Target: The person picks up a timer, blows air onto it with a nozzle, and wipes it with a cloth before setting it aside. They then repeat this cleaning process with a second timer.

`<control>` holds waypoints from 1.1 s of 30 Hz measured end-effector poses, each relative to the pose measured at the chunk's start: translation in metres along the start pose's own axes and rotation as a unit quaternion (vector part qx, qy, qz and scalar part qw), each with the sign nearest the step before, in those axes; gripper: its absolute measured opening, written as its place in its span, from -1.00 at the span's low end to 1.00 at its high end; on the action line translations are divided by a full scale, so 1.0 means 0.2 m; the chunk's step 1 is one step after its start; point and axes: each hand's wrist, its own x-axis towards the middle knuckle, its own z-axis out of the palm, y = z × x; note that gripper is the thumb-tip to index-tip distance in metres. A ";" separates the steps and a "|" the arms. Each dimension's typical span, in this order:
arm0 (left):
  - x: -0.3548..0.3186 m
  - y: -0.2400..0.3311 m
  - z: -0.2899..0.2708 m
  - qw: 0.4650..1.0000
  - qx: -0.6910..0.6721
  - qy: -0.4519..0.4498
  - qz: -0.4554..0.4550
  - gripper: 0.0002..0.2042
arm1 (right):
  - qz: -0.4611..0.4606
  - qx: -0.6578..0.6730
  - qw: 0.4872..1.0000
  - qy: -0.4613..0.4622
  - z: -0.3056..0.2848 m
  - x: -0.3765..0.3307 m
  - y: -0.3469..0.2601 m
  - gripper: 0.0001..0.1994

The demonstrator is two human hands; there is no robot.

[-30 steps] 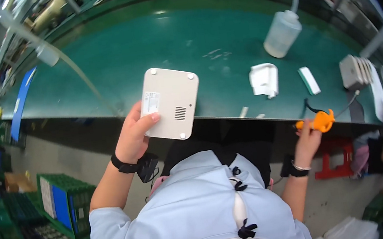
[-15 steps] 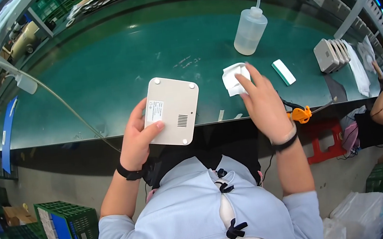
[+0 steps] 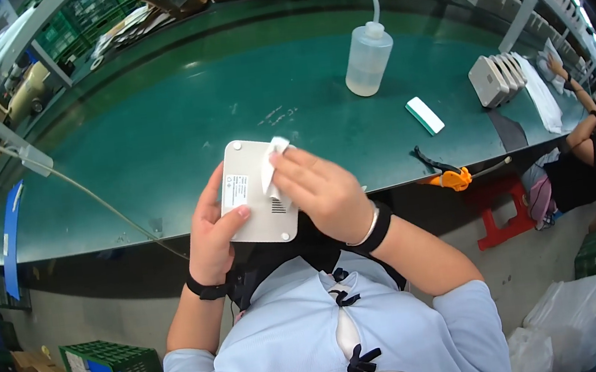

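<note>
Left hand point(image 3: 211, 234) grips white square box point(image 3: 258, 191), thumb on small white label point(image 3: 236, 191) near left edge. Right hand point(image 3: 321, 190) fingers press white wipe point(image 3: 271, 161) onto box. Squeeze bottle point(image 3: 369, 58) far right.

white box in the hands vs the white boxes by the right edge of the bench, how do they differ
The held box lies flat in the left hand, underside up, with the right hand pressing a cloth on it. The bench boxes stand on edge in a row, untouched. All are white with rounded corners.
</note>
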 end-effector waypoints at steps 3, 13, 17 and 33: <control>0.02 -0.06 -0.06 1.000 -0.005 0.017 0.009 -0.26 | -0.027 0.004 0.999 -0.040 0.01 -0.09 -0.05 -0.78; 0.04 -0.10 0.00 0.999 0.002 0.019 0.051 -0.19 | -0.086 0.183 0.970 -0.137 0.00 -0.15 -0.08 -0.84; 0.04 -0.09 -0.10 0.992 -0.114 0.032 -0.036 -0.26 | -0.063 0.353 0.931 -0.068 -0.11 -0.20 -0.09 -0.82; 0.36 -0.08 0.63 0.953 -0.064 -0.286 -0.075 -0.28 | 0.322 0.271 0.906 0.054 -0.65 -0.19 0.03 -0.40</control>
